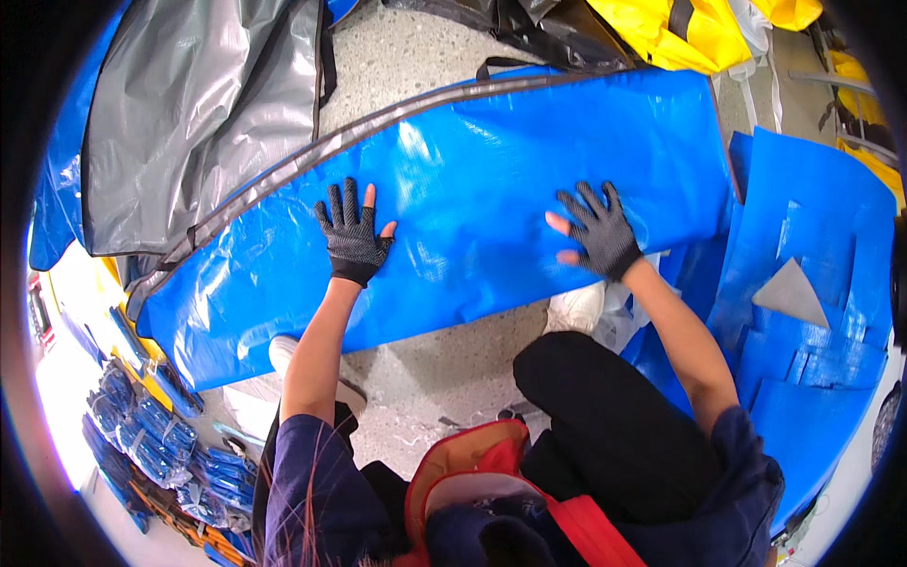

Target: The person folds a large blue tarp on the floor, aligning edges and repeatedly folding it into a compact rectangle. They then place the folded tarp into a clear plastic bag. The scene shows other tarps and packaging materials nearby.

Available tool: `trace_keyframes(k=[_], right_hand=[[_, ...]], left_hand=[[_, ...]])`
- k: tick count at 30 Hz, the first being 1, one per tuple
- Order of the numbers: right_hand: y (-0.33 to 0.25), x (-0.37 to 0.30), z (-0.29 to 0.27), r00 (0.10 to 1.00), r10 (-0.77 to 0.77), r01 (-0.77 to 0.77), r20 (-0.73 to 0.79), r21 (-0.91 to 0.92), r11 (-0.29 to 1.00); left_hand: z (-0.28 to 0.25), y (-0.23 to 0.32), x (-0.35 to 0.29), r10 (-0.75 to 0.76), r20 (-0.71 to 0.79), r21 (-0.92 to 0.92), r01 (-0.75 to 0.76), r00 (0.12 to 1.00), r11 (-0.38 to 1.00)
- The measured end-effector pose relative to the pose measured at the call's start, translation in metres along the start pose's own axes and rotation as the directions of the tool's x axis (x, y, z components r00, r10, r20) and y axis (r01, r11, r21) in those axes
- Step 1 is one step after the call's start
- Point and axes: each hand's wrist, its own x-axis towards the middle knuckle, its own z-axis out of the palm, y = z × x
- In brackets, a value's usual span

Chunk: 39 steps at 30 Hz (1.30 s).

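A long blue tarpaulin piece point(491, 189) with a grey-brown bound edge along its far side lies spread on the floor before me. My left hand point(354, 231), in a dark dotted glove with bare thumb and index fingertips, rests flat on its middle left part, fingers spread. Farther right, my right hand point(600, 231) wears a matching glove and lies with fingers spread on the same blue sheet. Neither hand grips anything. The sheet's near edge runs by my shoes, partly over them.
Grey sheeting point(208, 123) lies at the far left. Stacked blue sheets point(803, 283) stand at the right with a grey triangular piece point(792, 293) on them. Yellow bags point(675, 33) are at the far right. Bundled blue packs in clear plastic point(156, 435) sit at the near left.
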Motion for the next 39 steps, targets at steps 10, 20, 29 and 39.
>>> trace_keyframes(k=[10, 20, 29, 39], right_hand=[[-0.117, 0.042, -0.021, 0.966, 0.054, -0.067, 0.253, 0.045, 0.997], [-0.342, 0.120, -0.027, 0.885, -0.442, 0.420, 0.146, 0.161, 0.893], [-0.316, 0.210, -0.136, 0.536, -0.440, 0.291, 0.720, 0.332, 0.897], [-0.289, 0.359, -0.044, 0.780, -0.285, 0.081, 0.557, 0.362, 0.929]], left_hand=[[-0.049, -0.060, -0.208, 0.148, 0.450, 0.049, -0.190, 0.881, 0.981], [-0.116, -0.098, -0.175, 0.287, 0.874, -0.415, 0.295, 0.392, 0.861], [-0.033, -0.209, -0.241, 0.575, 0.522, -0.177, -0.579, 0.630, 0.796], [-0.051, -0.379, -0.346, 0.331, 0.861, -0.475, 0.378, 0.387, 0.795]])
